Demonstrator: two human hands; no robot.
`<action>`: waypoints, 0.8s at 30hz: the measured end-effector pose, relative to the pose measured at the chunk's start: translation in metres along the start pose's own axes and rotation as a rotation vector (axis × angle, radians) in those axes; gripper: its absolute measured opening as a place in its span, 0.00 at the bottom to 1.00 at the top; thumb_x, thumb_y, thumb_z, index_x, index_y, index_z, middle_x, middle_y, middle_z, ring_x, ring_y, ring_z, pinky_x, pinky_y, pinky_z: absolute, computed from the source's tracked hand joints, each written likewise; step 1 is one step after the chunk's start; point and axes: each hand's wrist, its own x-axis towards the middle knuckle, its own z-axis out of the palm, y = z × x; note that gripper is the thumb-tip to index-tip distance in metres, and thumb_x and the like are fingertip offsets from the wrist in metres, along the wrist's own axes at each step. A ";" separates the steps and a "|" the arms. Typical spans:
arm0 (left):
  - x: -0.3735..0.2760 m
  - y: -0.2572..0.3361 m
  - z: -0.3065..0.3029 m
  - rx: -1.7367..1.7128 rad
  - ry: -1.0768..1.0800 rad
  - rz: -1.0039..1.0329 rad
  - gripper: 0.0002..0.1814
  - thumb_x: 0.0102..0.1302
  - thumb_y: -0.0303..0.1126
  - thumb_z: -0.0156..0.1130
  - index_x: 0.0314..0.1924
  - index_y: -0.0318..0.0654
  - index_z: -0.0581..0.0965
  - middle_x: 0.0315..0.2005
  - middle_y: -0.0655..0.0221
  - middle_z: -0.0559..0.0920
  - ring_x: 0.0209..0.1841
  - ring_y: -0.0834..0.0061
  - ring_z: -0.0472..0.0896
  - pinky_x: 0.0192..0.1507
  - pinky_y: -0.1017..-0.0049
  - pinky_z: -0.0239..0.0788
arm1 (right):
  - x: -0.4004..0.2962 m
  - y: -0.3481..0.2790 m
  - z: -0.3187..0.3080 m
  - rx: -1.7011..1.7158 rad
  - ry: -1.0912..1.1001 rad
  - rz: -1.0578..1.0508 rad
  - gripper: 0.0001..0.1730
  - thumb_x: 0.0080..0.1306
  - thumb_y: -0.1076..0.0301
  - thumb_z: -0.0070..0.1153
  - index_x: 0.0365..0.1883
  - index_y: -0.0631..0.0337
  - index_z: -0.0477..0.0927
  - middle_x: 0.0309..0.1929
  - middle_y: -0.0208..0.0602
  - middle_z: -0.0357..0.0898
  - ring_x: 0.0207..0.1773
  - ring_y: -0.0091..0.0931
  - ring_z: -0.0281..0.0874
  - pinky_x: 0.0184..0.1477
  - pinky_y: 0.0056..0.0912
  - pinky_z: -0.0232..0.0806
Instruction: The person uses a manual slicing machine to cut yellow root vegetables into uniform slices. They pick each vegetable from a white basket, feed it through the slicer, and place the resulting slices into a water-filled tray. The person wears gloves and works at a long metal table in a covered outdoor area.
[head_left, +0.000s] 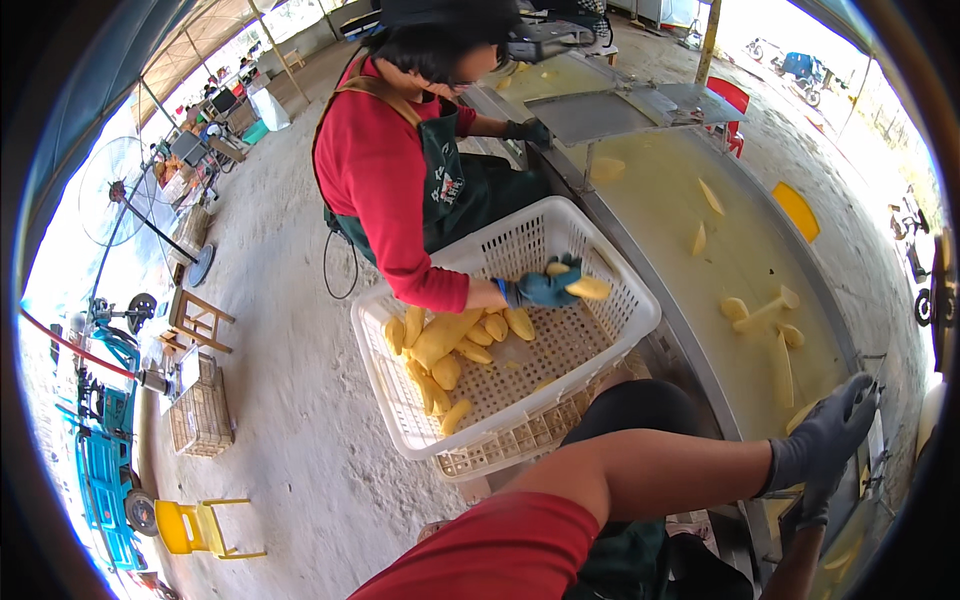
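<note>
My left hand (821, 439), in a grey glove, reaches to the metal trough's right rim, by a small metal fixture (874, 435). Its fingers are bunched, and what lies under them is hidden. My right hand (821, 495), also grey-gloved, is just below and partly covered by the left; its fingers are hidden. The trough (720, 405) holds cloudy yellowish water with peeled yellow produce pieces (765, 309) in it. One piece lies partly under my left hand. To the left, a white plastic basket (409, 442) holds more peeled yellow produce (442, 337).
A co-worker in a red top and dark apron sits beyond the basket; their teal-gloved hand (547, 289) holds a yellow piece over it. A metal shelf (592, 116) spans the trough. A second crate (487, 461) is under the basket. A yellow chair (195, 529) stands at lower left.
</note>
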 end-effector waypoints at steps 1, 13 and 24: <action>0.004 0.007 -0.003 -0.108 -0.036 0.035 0.25 0.78 0.43 0.52 0.67 0.35 0.68 0.45 0.56 0.80 0.50 0.65 0.80 0.53 0.68 0.72 | -0.001 0.004 0.001 -0.043 -0.017 -0.005 0.22 0.78 0.64 0.50 0.67 0.63 0.72 0.69 0.47 0.71 0.73 0.37 0.66 0.74 0.36 0.56; -0.228 0.033 -0.486 1.629 0.282 -0.928 0.30 0.69 0.53 0.54 0.58 0.36 0.76 0.55 0.50 0.82 0.61 0.51 0.78 0.63 0.61 0.67 | 0.003 -0.004 0.008 -0.241 -0.055 -0.149 0.20 0.80 0.63 0.47 0.64 0.64 0.75 0.65 0.44 0.75 0.71 0.36 0.69 0.74 0.38 0.59; -0.305 -0.042 -0.539 2.026 -0.252 -1.694 0.34 0.66 0.57 0.57 0.69 0.55 0.71 0.69 0.70 0.73 0.72 0.64 0.67 0.67 0.48 0.58 | -0.003 -0.037 0.007 -0.491 -0.008 -0.052 0.18 0.76 0.68 0.50 0.61 0.65 0.78 0.62 0.44 0.78 0.70 0.38 0.70 0.74 0.41 0.60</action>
